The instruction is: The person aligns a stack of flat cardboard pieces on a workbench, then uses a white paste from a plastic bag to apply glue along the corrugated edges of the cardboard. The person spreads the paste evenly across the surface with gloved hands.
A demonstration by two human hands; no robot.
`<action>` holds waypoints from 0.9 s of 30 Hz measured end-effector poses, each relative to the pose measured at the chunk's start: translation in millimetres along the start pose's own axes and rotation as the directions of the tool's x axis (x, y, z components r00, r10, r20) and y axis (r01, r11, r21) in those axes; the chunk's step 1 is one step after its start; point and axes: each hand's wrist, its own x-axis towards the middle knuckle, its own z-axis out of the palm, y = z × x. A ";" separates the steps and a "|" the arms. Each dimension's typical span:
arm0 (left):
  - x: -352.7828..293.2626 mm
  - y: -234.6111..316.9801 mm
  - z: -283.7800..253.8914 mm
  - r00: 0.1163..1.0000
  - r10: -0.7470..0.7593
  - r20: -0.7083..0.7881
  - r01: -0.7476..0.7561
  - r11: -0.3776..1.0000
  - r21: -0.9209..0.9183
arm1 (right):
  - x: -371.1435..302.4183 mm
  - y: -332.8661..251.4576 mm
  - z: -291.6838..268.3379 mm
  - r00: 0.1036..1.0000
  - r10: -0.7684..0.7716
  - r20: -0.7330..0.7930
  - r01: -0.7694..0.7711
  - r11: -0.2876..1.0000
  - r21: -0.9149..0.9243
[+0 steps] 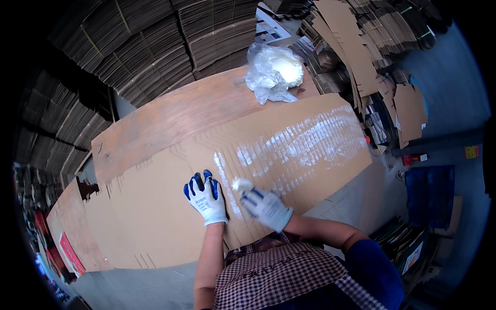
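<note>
Fingers (243,187) around white glue wad (241,184) on cardboard (170,206)

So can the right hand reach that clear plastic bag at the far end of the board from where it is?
Probably not without leaning: the right hand is at the near edge of the cardboard sheets, and the plastic bag lies far across, though nothing blocks the way.

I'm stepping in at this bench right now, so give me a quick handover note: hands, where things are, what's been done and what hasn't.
Left hand: gloved, flat on the fanned stack of cardboard sheets, pressing it down, holding nothing.
Right hand: gloved, gripping a small white applicator against the sheet edges.
White paste streaks cover the staggered edges from the hands out to the right end.
The edges left of the hands look bare.
A crumpled clear plastic bag with something white inside sits at the far edge of the wooden table.
</note>
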 end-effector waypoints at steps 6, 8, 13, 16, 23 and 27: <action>-0.6 -3.8 -4.5 1.000 -0.019 0.017 0.019 1.000 0.015 | 31.4 36.4 -11.7 0.954 0.227 -0.197 -0.223 0.974 0.045; 1.1 -0.5 -4.9 0.999 -0.025 0.020 0.025 1.000 -0.005 | 33.7 13.8 -5.1 0.981 0.078 -0.179 -0.075 0.997 0.023; -0.1 -0.9 -2.8 0.999 -0.043 0.021 0.044 0.999 -0.019 | 61.3 35.7 -7.3 0.947 0.300 -0.112 -0.294 0.953 0.072; -0.5 -6.2 -4.4 0.997 -0.074 0.036 0.075 0.997 -0.029 | 75.1 29.2 -29.5 0.851 0.519 -0.077 -0.428 0.773 0.469; 0.8 -7.8 -3.0 0.995 -0.085 0.050 0.088 0.995 -0.047 | 93.3 23.6 -8.7 0.827 0.554 -0.096 -0.396 0.696 0.599; -0.7 -10.4 -6.7 0.995 -0.092 0.044 0.095 0.993 -0.065 | 102.2 19.0 -15.4 0.827 0.555 -0.087 -0.359 0.641 0.678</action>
